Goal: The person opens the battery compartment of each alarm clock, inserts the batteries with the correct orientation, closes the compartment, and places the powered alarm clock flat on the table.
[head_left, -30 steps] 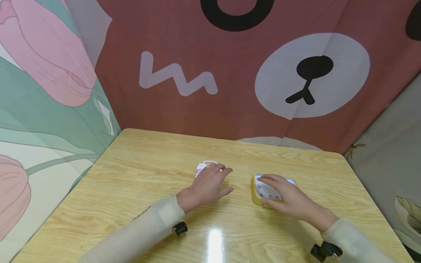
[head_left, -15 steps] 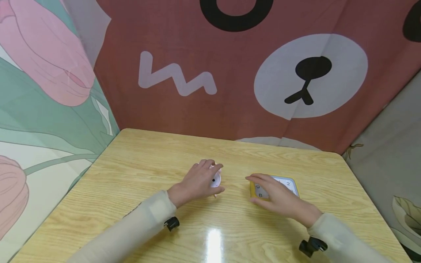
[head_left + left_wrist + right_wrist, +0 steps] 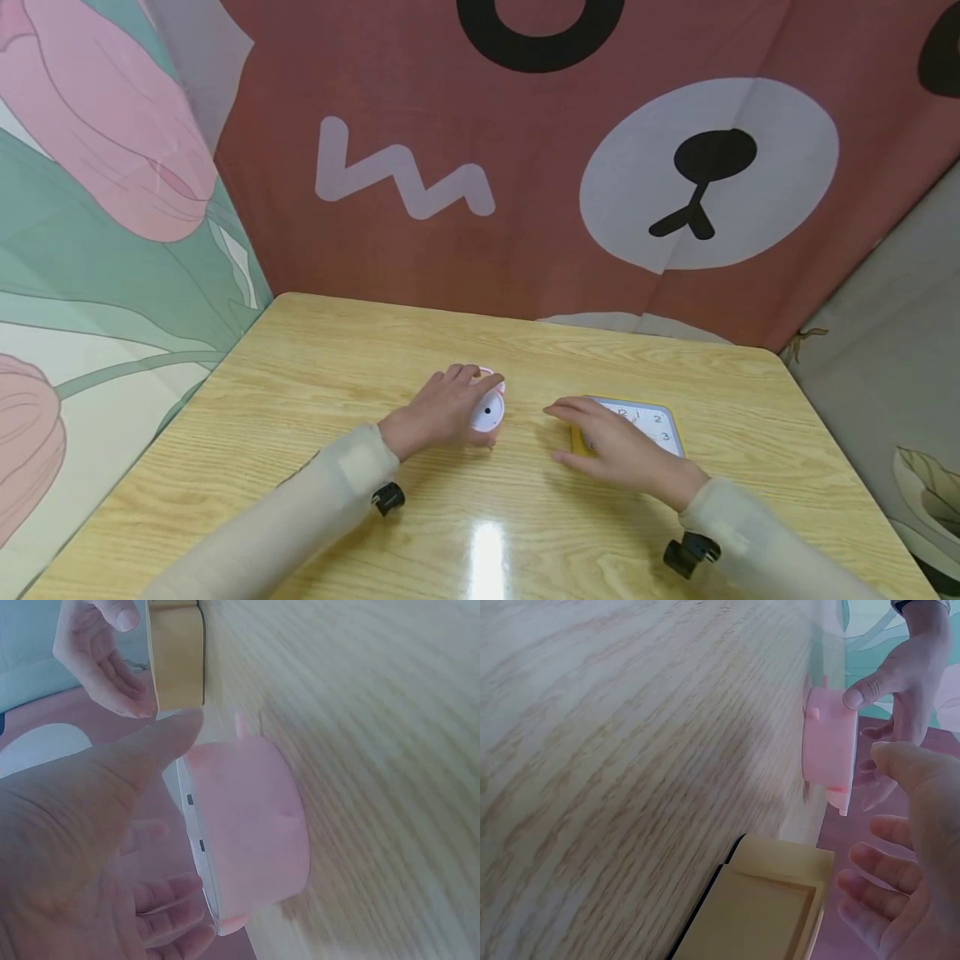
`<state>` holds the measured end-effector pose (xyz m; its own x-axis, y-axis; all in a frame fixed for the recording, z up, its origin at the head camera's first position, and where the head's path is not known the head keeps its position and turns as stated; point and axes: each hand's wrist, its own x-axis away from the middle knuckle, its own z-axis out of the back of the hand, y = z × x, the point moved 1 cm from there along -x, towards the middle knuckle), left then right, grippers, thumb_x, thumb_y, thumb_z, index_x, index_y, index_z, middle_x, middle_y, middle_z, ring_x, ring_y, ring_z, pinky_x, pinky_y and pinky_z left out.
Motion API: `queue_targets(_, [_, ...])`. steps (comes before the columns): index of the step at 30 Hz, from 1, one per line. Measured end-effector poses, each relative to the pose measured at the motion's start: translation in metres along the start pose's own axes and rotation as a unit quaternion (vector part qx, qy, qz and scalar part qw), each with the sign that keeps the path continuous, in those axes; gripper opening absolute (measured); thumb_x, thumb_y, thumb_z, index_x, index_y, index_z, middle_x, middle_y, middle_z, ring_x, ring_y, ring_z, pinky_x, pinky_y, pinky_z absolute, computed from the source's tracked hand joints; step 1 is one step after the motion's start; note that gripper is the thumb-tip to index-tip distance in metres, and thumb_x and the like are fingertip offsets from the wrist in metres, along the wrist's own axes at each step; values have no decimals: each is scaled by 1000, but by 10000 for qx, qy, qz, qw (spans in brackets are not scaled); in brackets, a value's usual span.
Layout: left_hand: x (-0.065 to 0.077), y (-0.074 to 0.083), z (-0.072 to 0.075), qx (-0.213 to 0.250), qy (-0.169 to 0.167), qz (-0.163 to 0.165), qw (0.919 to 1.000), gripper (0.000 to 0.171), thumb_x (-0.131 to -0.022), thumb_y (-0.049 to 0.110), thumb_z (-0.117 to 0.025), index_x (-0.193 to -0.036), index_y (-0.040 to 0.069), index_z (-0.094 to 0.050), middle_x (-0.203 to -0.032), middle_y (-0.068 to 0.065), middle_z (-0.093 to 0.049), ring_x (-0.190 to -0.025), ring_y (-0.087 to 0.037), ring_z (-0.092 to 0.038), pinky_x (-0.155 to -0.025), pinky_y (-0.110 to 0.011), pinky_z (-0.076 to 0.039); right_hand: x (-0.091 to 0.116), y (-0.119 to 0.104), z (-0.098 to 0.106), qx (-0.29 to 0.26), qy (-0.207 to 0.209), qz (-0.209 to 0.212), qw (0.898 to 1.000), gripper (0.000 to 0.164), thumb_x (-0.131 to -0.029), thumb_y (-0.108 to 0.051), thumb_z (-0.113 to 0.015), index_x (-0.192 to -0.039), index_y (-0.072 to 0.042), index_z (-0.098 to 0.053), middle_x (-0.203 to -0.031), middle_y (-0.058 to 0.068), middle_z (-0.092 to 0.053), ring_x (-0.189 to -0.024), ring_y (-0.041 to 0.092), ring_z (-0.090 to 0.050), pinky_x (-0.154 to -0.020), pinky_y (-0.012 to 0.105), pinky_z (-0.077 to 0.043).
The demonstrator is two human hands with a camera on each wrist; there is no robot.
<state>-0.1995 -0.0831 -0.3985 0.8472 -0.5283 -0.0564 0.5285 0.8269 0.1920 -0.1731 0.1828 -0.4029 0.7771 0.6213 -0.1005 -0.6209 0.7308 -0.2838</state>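
A small pink alarm clock (image 3: 489,412) with a round white face and a dark centre lies face up on the wooden table. My left hand (image 3: 431,417) is over its left side, thumb straight along the rim and fingers loosely bent above the face in the left wrist view. To the right lies a yellow square clock (image 3: 654,423), its pale face numbered. Over that clock's left part hovers my right hand (image 3: 618,442), fingers relaxed and pointing left, holding nothing; in the right wrist view the yellow clock's side (image 3: 757,915) shows below these fingers.
The light wooden table (image 3: 360,350) ends at a brown bear-print curtain (image 3: 420,258) behind. A floral curtain (image 3: 112,208) hangs along the left, and a grey one (image 3: 892,333) along the right. Each wrist wears a black camera, such as the left one (image 3: 388,498).
My left hand has shifted slightly left, uncovering the pink clock's face. My right hand has slid left across the yellow clock, exposing its right half.
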Motion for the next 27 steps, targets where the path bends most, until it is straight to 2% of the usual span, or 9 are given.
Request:
queue_targets(8, [-3,-2,2,-82,-241,-102,9996,93,-71,51,-89,-149,20,-48,-138,-14,-57,-125,-33,-53,-95,-48,-50,-6,-1,-5,-55,-95,-8,9999,58,-94,-40,-71,-143,-12,-57,-148,13,-55,-137,31,-52,-111,52,-44])
queue_targets(14, [-4,-1,4,-129,-362,-212,9990,91,-73,47,-89,-149,20,-49,-141,-10,-58,-125,-32,-52,-95,-48,-49,-9,-2,-8,-9,-126,25,9999,57,-94,-41,-70,-142,-12,-59,-147,13,-56,-136,30,-53,-110,52,-45])
queue_targets(21, [-3,1,6,-292,-385,-283,9984,89,-71,48,-90,-146,21,-51,-137,-10,-60,-123,-33,-53,-95,-48,-49,-12,-3,-9,2,-197,-13,9998,57,-94,-41,-70,-142,-12,-59,-147,13,-55,-137,30,-53,-110,52,-45])
queue_targets(27, [-6,1,5,-428,-405,-299,9978,87,-74,50,-88,-147,21,-51,-137,-11,-60,-124,-34,-54,-96,-49,-50,-15,-4,-10,-15,-289,84,9995,57,-95,-42,-68,-142,-11,-58,-147,13,-56,-136,30,-53,-111,51,-44])
